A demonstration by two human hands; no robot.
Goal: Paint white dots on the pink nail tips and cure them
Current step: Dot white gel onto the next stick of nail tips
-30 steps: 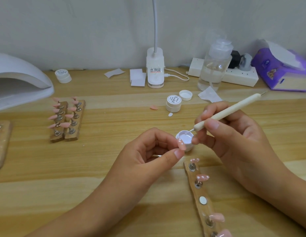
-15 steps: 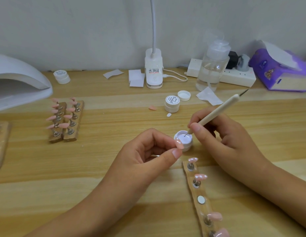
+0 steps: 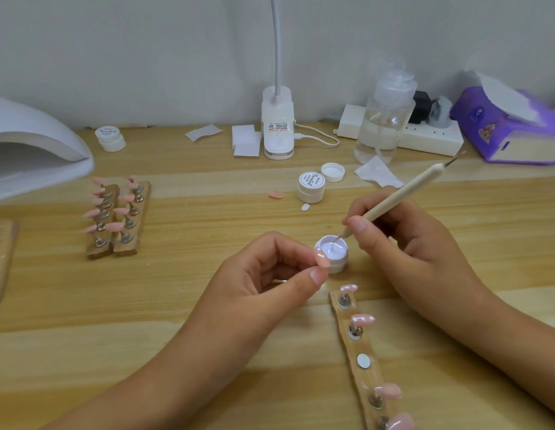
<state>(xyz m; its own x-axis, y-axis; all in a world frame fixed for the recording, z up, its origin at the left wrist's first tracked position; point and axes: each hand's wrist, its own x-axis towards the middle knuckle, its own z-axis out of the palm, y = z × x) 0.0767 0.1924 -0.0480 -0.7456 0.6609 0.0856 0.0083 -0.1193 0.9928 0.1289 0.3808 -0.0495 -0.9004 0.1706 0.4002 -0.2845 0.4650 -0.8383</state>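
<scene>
Restraint: right hand [image 3: 419,252] gripping slim cream dotting pen [image 3: 400,197] should load sparingly from centre-frame round white gel pot [image 3: 338,265]; left hand [image 3: 260,280] pinches pink nail tip [image 3: 322,257].

Left hand [image 3: 257,280]: thumb and first finger pinch a nail tip [image 3: 322,257].
Right hand [image 3: 409,249]: curled fingers hold a pen [image 3: 406,193].

Brightness: bright and even across the bench [image 3: 146,290]; colours slightly washed.
Source: out of view; the light is soft and diffuse.
Shadows: faint and soft-edged beneath the left hand [image 3: 264,283] and right hand [image 3: 415,252]; darker under the curing lamp [image 3: 37,144] hood.
Glare: small highlights on the clear bottle [image 3: 383,125].
Blur: bottle cap and purple tissue pack [image 3: 512,128] smeared.
Distortion: the bench's far edge bows; corners stretch.
Focus: centre crisp.
</scene>
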